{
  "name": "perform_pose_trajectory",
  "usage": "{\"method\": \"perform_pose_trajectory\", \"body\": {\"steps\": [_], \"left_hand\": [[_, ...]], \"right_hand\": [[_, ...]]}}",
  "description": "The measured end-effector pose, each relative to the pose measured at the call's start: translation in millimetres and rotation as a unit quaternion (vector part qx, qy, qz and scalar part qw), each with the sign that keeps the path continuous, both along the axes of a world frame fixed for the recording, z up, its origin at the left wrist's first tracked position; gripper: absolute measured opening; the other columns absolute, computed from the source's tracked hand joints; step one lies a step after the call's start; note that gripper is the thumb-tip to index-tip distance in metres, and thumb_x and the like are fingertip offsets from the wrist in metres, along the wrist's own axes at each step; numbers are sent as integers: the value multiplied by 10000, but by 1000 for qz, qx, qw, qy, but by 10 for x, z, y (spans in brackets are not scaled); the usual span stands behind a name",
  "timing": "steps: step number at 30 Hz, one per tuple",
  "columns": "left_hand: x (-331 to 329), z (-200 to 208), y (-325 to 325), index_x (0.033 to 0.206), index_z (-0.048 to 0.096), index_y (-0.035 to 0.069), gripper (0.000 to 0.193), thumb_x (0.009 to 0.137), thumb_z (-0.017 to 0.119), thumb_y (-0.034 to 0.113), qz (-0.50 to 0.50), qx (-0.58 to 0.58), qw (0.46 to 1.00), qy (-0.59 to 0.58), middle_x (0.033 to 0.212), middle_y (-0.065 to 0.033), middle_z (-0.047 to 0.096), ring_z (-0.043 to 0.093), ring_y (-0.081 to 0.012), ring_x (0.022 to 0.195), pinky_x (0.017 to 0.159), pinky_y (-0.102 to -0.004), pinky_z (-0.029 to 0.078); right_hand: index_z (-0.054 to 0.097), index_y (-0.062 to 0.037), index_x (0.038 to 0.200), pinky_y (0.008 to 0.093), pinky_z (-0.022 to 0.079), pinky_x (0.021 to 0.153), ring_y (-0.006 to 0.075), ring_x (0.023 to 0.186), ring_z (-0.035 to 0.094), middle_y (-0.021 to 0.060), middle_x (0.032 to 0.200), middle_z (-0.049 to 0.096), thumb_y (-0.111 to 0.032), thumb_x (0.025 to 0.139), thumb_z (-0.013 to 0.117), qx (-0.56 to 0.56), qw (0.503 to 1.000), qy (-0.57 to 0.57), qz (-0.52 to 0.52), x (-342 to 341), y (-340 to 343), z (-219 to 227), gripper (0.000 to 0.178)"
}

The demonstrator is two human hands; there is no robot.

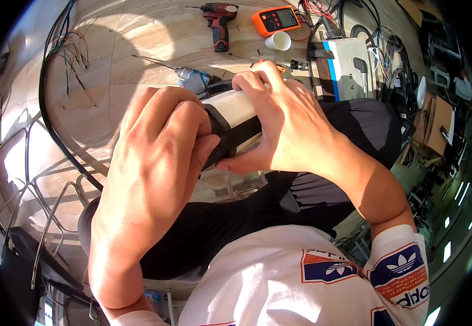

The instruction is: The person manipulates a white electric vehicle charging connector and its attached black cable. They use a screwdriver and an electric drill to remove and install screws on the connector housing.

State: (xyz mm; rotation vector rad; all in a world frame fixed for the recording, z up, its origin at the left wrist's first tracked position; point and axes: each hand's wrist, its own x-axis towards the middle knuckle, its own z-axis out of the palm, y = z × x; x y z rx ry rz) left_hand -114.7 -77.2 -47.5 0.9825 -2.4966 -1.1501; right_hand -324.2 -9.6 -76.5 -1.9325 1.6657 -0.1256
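Both hands are on a white, box-like device [235, 106] with black edges and a black end piece, raised in front of me above my legs. My left hand [157, 136] is closed at the device's left end, its fingers curled and the thumb against the black part. Around the right side goes my right hand [285, 122], fingers over the far top edge and thumb under the near side. The fingers cover much of the casing. Just beyond it lies a blue power driver [193, 80] with a long bit, partly hidden behind the device.
On the tiled floor lie a red and black cordless drill [219, 24], an orange meter [275, 20] and a white cup [278, 41]. A grey case with a blue edge [347, 68] stands right among cables. A thick black cable [45, 106] and metal wire frames [35, 190] are left.
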Motion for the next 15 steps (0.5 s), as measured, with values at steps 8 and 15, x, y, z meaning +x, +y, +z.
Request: {"method": "perform_pose_trajectory", "body": {"steps": [8, 15], "left_hand": [[20, -82, -173, 882, 586, -19, 212, 799, 769, 48, -57, 94, 994, 15, 973, -135, 601, 615, -332, 864, 762, -393, 511], [-61, -85, -261, 865, 612, -20, 195, 813, 773, 77, -45, 148, 988, -15, 854, -116, 603, 604, -289, 769, 701, -372, 495]], "right_hand": [[506, 64, 1254, 483, 535, 808, 429, 807, 689, 289, 1098, 543, -626, 591, 887, 20, 1000, -8, 1, -27, 35, 5, 1030], [549, 19, 1193, 488, 528, 835, 440, 847, 665, 265, 1135, 552, -525, 506, 956, 30, 999, 10, -11, 15, 50, 51, 966]]}}
